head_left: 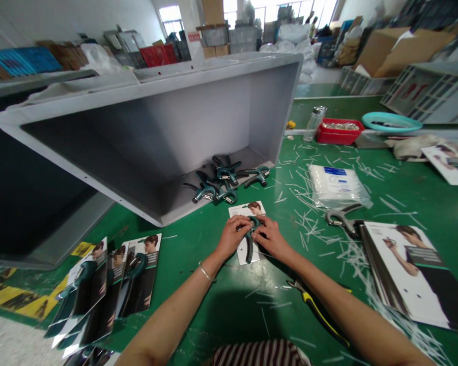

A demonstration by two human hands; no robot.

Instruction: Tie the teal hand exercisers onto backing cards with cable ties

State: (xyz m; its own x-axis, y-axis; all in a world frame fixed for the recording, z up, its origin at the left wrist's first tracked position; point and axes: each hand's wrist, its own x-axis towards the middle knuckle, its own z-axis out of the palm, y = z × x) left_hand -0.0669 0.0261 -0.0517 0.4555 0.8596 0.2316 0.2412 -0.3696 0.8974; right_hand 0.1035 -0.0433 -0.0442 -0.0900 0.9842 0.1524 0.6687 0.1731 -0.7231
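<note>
In the middle of the green table, a teal and black hand grip strengthener (249,248) lies on a white printed backing card (242,258). My left hand (232,235) is closed at its spring end, fingertips on it. From the other side, my right hand (270,238) pinches at the same end, with a thin white cable tie between the fingertips of both hands. Just beyond the card, several loose hand grip strengtheners (225,173) spill from a grey plastic bin (213,114) tipped on its side. Fingers partly hide the spring end.
Carded strengtheners (132,277) pile up at the left. On the right are a stack of backing cards (416,274), a grey hand grip (343,219) and a bag of cable ties (338,185). Yellow-handled cutters (322,315) lie under my right forearm. Behind stand a red tray (338,134) and bottle (313,124).
</note>
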